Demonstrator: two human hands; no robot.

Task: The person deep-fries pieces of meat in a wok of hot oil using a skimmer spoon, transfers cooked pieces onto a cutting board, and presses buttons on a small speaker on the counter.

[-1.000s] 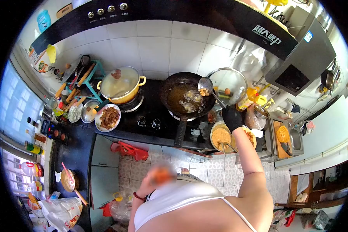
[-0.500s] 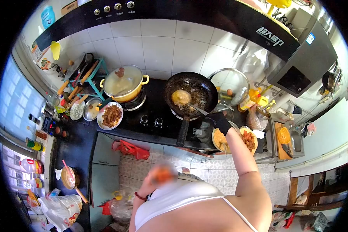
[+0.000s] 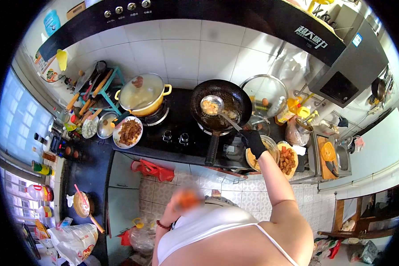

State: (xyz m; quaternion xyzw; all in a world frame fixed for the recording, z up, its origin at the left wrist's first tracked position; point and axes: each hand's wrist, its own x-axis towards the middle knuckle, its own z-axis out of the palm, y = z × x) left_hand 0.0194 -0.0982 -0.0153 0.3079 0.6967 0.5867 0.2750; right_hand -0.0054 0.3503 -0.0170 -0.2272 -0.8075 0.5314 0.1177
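Observation:
A black glove covers my right hand [image 3: 254,144], which is closed around the handle of a metal ladle [image 3: 230,121]. The ladle's round bowl holds yellowish bits and hangs over the black wok [image 3: 236,94] on the right burner. Dark oil glistens inside the wok. Below my right wrist are a bowl of pale yellow mixture [image 3: 251,159] and a plate of browned chunks [image 3: 287,162]. Close to my body, my left hand [image 3: 170,209] has its fingers bent about a blurred orange-red thing that I cannot make out.
A lidded yellow pot [image 3: 142,95] occupies the left burner. Beside it sits a plate of brown fried pieces [image 3: 128,133]. A glass lid [image 3: 275,91] leans behind the wok. The range hood [image 3: 181,11] overhangs the stove. A small pan [image 3: 81,204] rests on the left counter.
The ladle's bowl has lifted slightly and turned, so its metal rim and the yellowish bits now show. My right hand has stayed near the same spot. My left hand looks unchanged.

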